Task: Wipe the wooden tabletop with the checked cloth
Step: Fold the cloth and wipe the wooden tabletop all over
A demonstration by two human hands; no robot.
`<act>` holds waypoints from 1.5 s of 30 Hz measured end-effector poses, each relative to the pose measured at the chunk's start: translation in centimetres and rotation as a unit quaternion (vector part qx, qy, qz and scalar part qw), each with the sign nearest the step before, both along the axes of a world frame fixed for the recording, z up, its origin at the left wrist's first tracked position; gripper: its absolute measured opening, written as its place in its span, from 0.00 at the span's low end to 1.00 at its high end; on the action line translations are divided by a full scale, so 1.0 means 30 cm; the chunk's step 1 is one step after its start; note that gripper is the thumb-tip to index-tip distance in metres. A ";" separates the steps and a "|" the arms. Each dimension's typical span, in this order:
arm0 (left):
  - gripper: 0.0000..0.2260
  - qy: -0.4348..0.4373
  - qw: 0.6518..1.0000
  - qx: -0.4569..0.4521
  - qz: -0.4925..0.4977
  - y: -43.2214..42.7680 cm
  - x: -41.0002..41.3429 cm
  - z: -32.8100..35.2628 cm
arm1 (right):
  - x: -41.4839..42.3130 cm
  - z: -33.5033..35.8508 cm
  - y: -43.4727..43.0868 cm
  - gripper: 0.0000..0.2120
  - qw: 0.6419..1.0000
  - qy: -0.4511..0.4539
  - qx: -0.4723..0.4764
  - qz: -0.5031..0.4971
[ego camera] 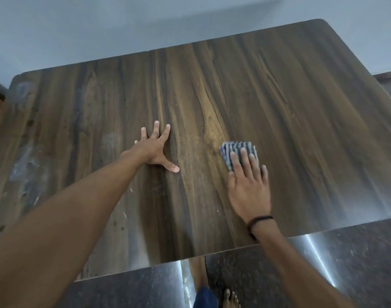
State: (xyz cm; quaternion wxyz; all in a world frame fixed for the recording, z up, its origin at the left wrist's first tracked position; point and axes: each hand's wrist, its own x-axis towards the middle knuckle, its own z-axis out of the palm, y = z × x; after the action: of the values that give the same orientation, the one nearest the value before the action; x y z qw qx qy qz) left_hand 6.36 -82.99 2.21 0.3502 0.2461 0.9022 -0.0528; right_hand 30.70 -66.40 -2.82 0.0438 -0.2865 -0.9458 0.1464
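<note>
While a pale grey wall (101,25) fills the top of the frame, the wooden bench (279,103) spreads across most of the picture, its dark, streaky grain running from top to bottom, with dull whitish smears along the left side. Dark speckled floor (356,252) with bright glare streaks shows at the lower right and bottom centre, where a bare foot (231,298) stands. Left hand (155,150) lies flat on the bench near the frame's centre, fingers spread wide, thumb out, gripping nothing. Right hand (249,187), with a black band (258,221) at the wrist, presses palm-down right of centre, fingers straight. Its fingertips lie on the checked cloth (239,150), folded small and flat against the wood, well apart from the left hand.
</note>
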 end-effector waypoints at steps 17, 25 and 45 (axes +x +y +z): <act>0.67 0.010 1.000 -0.013 0.011 0.010 0.013 0.022 | 0.280 -0.012 -0.069 0.26 1.000 -0.018 -0.002 -0.011; 0.70 0.016 1.000 -0.011 0.011 0.011 0.015 0.021 | 0.351 -0.013 -0.038 0.27 1.000 -0.023 -0.005 -0.006; 0.68 0.021 1.000 0.001 -0.001 -0.046 0.074 0.000 | 0.388 -0.025 -0.273 0.26 0.993 -0.018 0.012 0.113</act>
State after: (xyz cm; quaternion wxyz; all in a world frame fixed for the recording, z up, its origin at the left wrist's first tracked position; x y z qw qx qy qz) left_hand 8.57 -84.36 2.22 0.3309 0.2462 0.9092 -0.0571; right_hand 42.36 -74.60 -3.57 0.0134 -0.1802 -0.9744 0.1337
